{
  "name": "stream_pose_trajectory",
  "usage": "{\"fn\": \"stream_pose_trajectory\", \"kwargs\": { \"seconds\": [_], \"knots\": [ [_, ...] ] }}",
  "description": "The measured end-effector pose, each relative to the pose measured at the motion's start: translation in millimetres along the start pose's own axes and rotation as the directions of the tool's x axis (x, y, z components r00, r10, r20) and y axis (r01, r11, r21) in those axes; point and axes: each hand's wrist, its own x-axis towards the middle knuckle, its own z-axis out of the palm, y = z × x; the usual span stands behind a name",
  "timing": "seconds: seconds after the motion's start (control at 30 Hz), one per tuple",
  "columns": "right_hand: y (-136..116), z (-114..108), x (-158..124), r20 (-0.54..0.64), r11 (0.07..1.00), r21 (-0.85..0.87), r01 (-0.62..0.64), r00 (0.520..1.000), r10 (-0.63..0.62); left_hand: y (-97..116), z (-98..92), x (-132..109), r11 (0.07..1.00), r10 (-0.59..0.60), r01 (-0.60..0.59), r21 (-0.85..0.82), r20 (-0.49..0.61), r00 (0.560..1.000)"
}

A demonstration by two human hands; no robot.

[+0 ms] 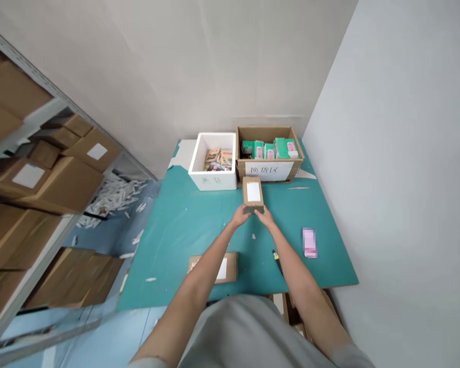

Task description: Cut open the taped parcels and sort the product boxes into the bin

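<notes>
A small cardboard box with a white label on top is between my hands, just in front of the larger carton. My left hand grips its near left corner, and my right hand grips the near right corner. Whether the box rests on the green table or is slightly raised, I cannot tell. Another labelled cardboard box lies near the table's front edge, partly hidden by my left forearm. A box cutter with a yellow end lies beside my right forearm.
At the back stand a white foam box holding colourful packets and an open carton with green-and-pink boxes. A blurred pink item lies on the right. Shelves with cardboard boxes line the left; a wall borders the right.
</notes>
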Motion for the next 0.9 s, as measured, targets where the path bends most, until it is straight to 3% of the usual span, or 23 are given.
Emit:
{"fn": "stream_pose_trajectory", "kwargs": {
  "seconds": [0.07, 0.13, 0.27, 0.37, 0.43, 0.5, 0.6, 0.73, 0.9],
  "knots": [
    [25.1, -9.9, -17.7, -0.047, 0.99, -0.129, -0.055, 0.998, 0.05, -8.6, 1.0, -14.8, 0.999, 0.033, -0.033, 0.014, 0.006, 0.999],
    [61.8, -19.3, -51.7, -0.089, 0.958, -0.257, -0.13, 0.99, 0.11, -29.4, -8.1, -45.4, 0.998, 0.056, -0.056, 0.034, 0.004, 0.998],
    [136.4, -40.2, -142.2, -0.158, 0.856, -0.443, -0.265, 0.963, 0.216, -87.3, -55.8, -147.9, 0.918, 0.236, -0.202, 0.342, -0.061, 0.97],
    [169.2, -49.5, -193.1, -0.164, 0.811, -0.511, -0.286, 0.958, 0.234, -121.6, -96.8, -229.6, 0.883, 0.197, -0.105, 0.457, -0.158, 0.968],
    [177.7, -48.6, -209.1, -0.13, 0.812, -0.526, -0.251, 0.968, 0.215, -136.4, -116.9, -269.7, 0.877, 0.137, -0.022, 0.479, -0.207, 0.969],
    [176.6, -41.9, -213.1, -0.081, 0.827, -0.524, -0.204, 0.978, 0.19, -146.7, -131.1, -294.1, 0.88, 0.096, 0.03, 0.473, -0.239, 0.966],
    [158.2, -23.4, -208.5, 0.003, 0.863, -0.493, -0.107, 0.992, 0.124, -157.0, -148.0, -305.0, 0.897, 0.076, 0.045, 0.44, -0.254, 0.964],
    [107.5, 5.7, -201.6, 0.151, 0.893, -0.445, 0.072, 0.989, -0.005, -166.6, -175.0, -293.0, 0.92, 0.059, 0.008, 0.392, -0.159, 0.985],
    [25.5, 43.6, -208.2, 0.354, 0.831, -0.457, 0.317, 0.922, -0.157, -180.2, -203.5, -273.0, 0.945, 0.06, -0.069, 0.32, 0.037, 0.998]
  ]
}}
